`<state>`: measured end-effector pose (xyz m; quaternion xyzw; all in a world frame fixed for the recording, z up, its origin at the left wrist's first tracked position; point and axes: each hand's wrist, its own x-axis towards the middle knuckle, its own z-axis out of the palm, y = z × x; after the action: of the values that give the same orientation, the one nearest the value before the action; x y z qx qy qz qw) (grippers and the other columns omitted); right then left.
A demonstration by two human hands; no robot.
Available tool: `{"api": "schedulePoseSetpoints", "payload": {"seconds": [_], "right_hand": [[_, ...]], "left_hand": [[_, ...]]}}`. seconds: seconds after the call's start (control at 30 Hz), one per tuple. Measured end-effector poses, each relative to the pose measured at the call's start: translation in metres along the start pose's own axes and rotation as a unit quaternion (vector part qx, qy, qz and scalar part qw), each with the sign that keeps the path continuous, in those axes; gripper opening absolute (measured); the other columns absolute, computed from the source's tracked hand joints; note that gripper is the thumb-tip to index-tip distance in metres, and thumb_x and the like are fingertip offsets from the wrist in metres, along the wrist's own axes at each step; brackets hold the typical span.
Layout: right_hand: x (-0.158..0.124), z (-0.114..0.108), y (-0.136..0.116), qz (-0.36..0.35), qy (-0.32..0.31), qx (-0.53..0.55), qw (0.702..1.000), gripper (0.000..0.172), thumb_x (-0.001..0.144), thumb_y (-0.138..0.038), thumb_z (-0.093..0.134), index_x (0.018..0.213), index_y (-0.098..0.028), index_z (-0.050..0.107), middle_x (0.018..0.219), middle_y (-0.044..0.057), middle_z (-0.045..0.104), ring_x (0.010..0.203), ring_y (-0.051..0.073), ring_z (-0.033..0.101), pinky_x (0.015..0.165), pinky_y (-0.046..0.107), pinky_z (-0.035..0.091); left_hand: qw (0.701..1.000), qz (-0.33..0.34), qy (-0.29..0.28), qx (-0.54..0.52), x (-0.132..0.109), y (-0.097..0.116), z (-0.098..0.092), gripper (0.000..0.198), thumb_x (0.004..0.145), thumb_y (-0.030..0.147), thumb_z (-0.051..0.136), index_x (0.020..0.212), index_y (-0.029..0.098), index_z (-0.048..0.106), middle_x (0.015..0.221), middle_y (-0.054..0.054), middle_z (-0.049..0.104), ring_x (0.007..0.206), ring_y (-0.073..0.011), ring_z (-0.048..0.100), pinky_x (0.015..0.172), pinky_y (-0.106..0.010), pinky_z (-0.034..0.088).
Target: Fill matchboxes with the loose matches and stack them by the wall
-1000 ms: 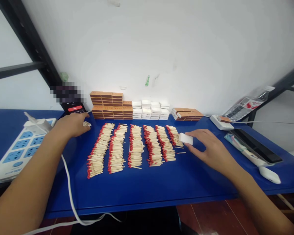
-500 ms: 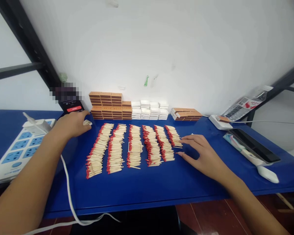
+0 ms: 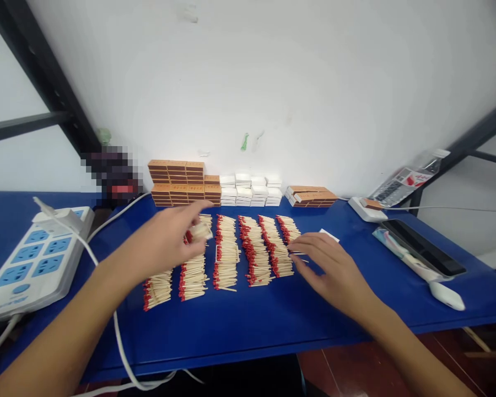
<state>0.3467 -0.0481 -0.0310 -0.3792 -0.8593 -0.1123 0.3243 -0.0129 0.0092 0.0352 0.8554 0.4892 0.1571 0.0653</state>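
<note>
My left hand (image 3: 165, 251) hangs over the rows of red-tipped wooden matches (image 3: 231, 251). It pinches a small pale cardboard box (image 3: 200, 231), which looks blurry. My right hand (image 3: 328, 264) lies open and flat, with its fingertips (image 3: 303, 247) touching the far-right row. I think this is the picking-up part. Grabbing matches calls for a soft pinch, or the rows scatter. The blue table (image 3: 252, 322) has bare room near its front edge. The white power strip (image 3: 28, 259) sits well apart.
</note>
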Motion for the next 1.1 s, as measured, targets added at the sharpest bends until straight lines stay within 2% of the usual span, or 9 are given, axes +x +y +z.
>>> {"api": "schedulePoseSetpoints", "payload": {"seconds": [0.1,0.23,0.33,0.47,0.6,0.7,0.87,1.0,1.1], "right_hand": [[0.010,0.004,-0.041,-0.063,0.004,-0.023,0.998,0.038,0.099,-0.010,0.067,0.137,-0.016,0.063,0.125,0.012,0.077,0.119,0.026,0.068,0.102,0.045,0.055],[0.025,0.018,-0.086,-0.126,0.011,-0.052,0.991,0.034,0.102,-0.008,0.062,0.135,-0.006,0.067,0.131,0.015,0.076,0.121,0.029,0.068,0.099,0.045,0.055],[0.032,0.029,-0.098,-0.131,0.023,-0.059,0.989,0.029,0.104,-0.008,0.058,0.130,-0.004,0.070,0.126,0.016,0.078,0.117,0.029,0.069,0.096,0.044,0.056],[0.033,0.031,-0.099,-0.120,0.058,-0.048,0.990,0.025,0.104,-0.007,0.058,0.124,-0.003,0.072,0.113,0.016,0.080,0.107,0.028,0.071,0.089,0.042,0.057],[0.020,0.023,-0.090,-0.102,0.044,-0.043,0.993,0.029,0.106,-0.008,0.054,0.131,-0.006,0.069,0.118,0.015,0.080,0.113,0.028,0.070,0.092,0.041,0.056],[-0.003,0.014,-0.067,-0.042,0.022,-0.039,0.998,0.035,0.106,-0.008,0.054,0.138,-0.012,0.066,0.125,0.014,0.077,0.121,0.028,0.067,0.099,0.044,0.054],[-0.045,-0.008,-0.014,0.081,-0.019,-0.049,0.995,0.028,0.105,-0.014,0.059,0.128,-0.023,0.072,0.115,0.009,0.078,0.108,0.026,0.069,0.097,0.046,0.055],[-0.053,-0.021,0.009,0.102,-0.074,-0.006,0.992,0.026,0.106,-0.023,0.059,0.128,-0.026,0.072,0.114,0.009,0.077,0.108,0.027,0.070,0.093,0.047,0.059],[-0.046,-0.019,0.018,0.098,-0.104,0.017,0.990,0.025,0.107,-0.026,0.058,0.127,-0.026,0.072,0.113,0.009,0.078,0.109,0.028,0.071,0.094,0.049,0.061]], "left_hand": [[0.997,0.046,-0.040,-0.052,-0.009,0.029,0.013,0.069,0.089,0.036,0.065,0.156,0.029,0.049,0.104,-0.004,0.075,0.091,-0.0246,0.071,0.077,-0.034,0.053],[0.988,0.064,-0.078,-0.117,-0.018,0.050,0.023,0.078,0.082,0.027,0.069,0.156,0.032,0.047,0.107,-0.002,0.075,0.102,-0.0263,0.070,0.085,-0.036,0.055],[0.981,0.059,-0.104,-0.152,-0.021,0.057,0.024,0.085,0.076,0.024,0.071,0.157,0.033,0.045,0.115,-0.002,0.075,0.107,-0.0272,0.070,0.091,-0.038,0.056],[0.974,0.073,-0.113,-0.182,-0.023,0.062,0.025,0.082,0.078,0.024,0.072,0.155,0.034,0.046,0.118,-0.002,0.075,0.102,-0.0260,0.071,0.087,-0.037,0.057],[0.971,0.077,-0.106,-0.202,-0.024,0.062,0.024,0.080,0.086,0.049,0.077,0.157,0.038,0.043,0.124,-0.002,0.074,0.107,-0.0259,0.071,0.092,-0.038,0.057],[0.977,0.064,-0.066,-0.194,-0.022,0.056,0.021,0.088,0.086,0.065,0.076,0.161,0.040,0.037,0.123,-0.002,0.074,0.109,-0.0257,0.071,0.096,-0.040,0.056],[0.982,0.044,0.010,-0.182,-0.015,0.045,0.016,0.067,0.093,0.061,0.070,0.152,0.036,0.049,0.112,-0.001,0.075,0.098,-0.0214,0.072,0.087,-0.036,0.057],[0.981,0.041,0.036,-0.188,-0.012,0.042,0.015,0.059,0.095,0.061,0.068,0.146,0.035,0.055,0.106,0.001,0.077,0.096,-0.0203,0.073,0.087,-0.035,0.057],[0.977,0.051,0.047,-0.201,-0.010,0.039,0.017,0.054,0.096,0.058,0.067,0.143,0.033,0.057,0.102,0.001,0.079,0.093,-0.0204,0.074,0.085,-0.034,0.057]]}}
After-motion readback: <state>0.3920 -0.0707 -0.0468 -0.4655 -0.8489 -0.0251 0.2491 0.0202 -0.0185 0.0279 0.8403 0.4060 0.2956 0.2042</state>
